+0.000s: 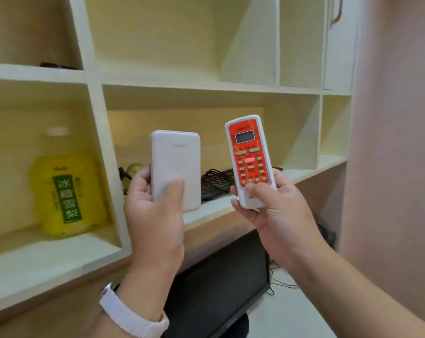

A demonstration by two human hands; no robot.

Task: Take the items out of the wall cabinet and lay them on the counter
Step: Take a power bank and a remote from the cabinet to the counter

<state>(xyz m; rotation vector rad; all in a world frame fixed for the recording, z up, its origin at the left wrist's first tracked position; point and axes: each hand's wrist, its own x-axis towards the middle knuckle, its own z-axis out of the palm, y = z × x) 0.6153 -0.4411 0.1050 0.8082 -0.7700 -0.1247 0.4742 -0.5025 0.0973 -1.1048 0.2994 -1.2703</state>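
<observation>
My left hand (155, 211) grips a flat white power bank (176, 157) by its lower end, held upright in front of the cream wall cabinet (98, 118). My right hand (272, 206) holds a white remote control with an orange-red button face (249, 154), also upright, thumb on its bottom part. Both items hang in the air in front of the middle compartment. Inside that compartment lies a black wire rack (217, 182), with a small dark and pale object (130, 172) at its left. A yellow drink bottle with a green label (65, 191) stands in the left compartment.
A black monitor (221, 284) stands below the cabinet on the white counter (289, 313), with thin cables (283, 282) behind it. A pink wall (397, 167) closes the right side. A dark item (57, 65) lies on the upper left shelf.
</observation>
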